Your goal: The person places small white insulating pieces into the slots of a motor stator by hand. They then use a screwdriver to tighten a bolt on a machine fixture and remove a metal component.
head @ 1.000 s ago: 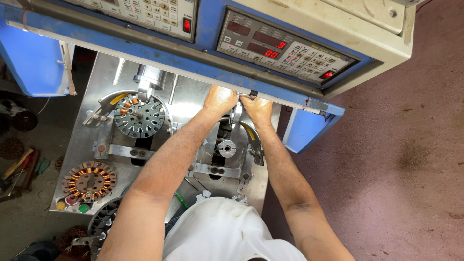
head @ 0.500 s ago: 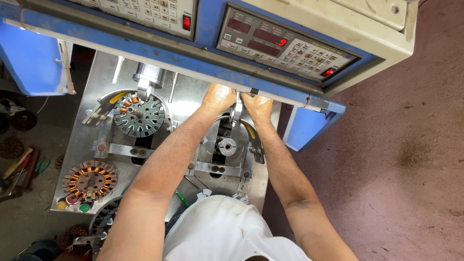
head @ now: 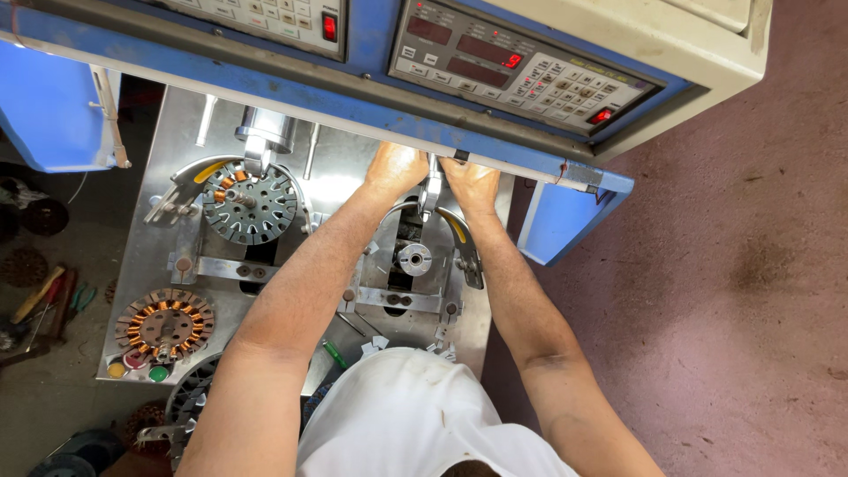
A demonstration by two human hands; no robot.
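Barely moved since earlier: left hand (head: 395,168), right hand (head: 473,181) still reaching under blue panel edge (head: 353,115) above empty spindle (head: 414,259); grip hidden, cannot tell.

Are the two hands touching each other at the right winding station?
Apart. The head view shows an upright metal part standing between the left hand and right hand.

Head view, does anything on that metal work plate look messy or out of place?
Little stands out. Small white scraps and a green pen-like piece lie loose on the metal plate near its front edge. Both hands, left hand and right hand, reach under the panel.
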